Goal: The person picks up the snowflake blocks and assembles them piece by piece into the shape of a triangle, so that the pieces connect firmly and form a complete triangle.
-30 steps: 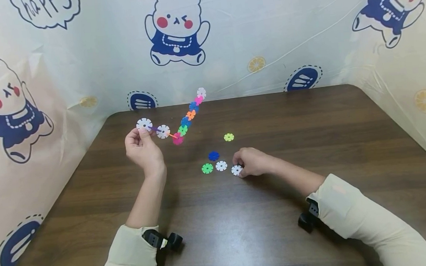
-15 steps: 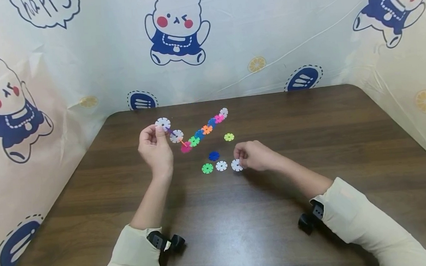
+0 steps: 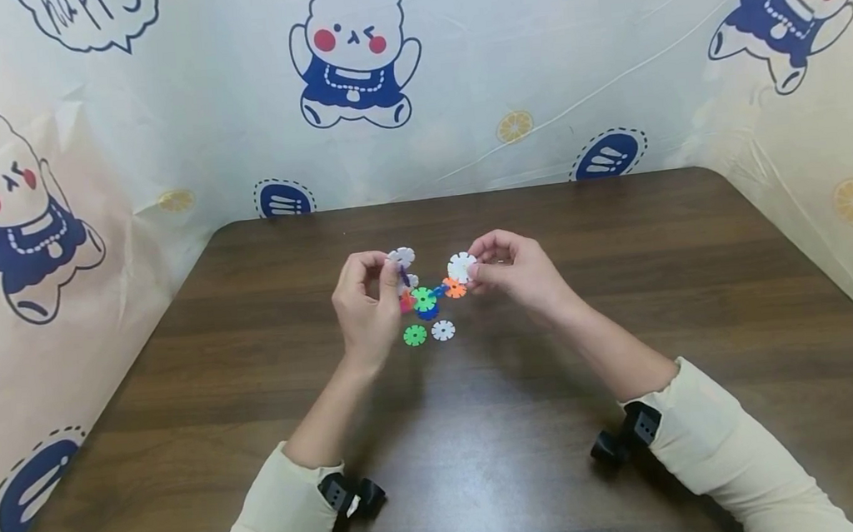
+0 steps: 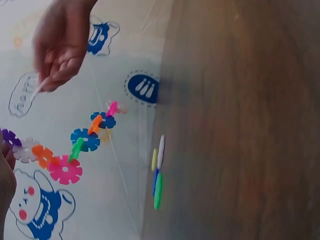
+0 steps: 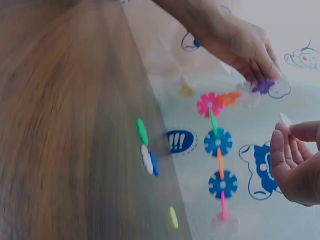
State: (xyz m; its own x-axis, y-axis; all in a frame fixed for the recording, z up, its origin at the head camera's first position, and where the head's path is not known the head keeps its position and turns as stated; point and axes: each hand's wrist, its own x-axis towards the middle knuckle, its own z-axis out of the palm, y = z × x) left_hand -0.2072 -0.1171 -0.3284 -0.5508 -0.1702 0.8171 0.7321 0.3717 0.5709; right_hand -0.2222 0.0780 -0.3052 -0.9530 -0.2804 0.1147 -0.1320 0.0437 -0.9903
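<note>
My left hand point(image 3: 370, 308) pinches the white end disc point(image 3: 402, 257) of a chain of slotted plastic snowflake discs. The chain runs through purple, white, orange, pink point(image 5: 210, 104), green, blue point(image 5: 218, 142) and more discs, held up above the table. Between thumb and fingers, my right hand point(image 3: 523, 271) holds a separate white snowflake disc point(image 3: 462, 267), seen edge-on in the left wrist view. It overlaps the chain's orange disc point(image 3: 455, 287) in the head view, while the right wrist view shows it apart from the chain. My right hand hides the chain's far end in the head view.
Loose snowflake discs lie on the brown wooden table point(image 3: 524, 459): green point(image 3: 414, 335), white point(image 3: 443, 331), blue point(image 3: 428, 313) and yellow point(image 5: 173, 217). The head view hides the yellow one. A bear-printed sheet point(image 3: 456, 63) hangs behind the table. Both wrists wear black cameras.
My right hand has lifted the white disc off the table and carried it up and away from me. My left hand has moved right with the chain, bringing both hands close together.
</note>
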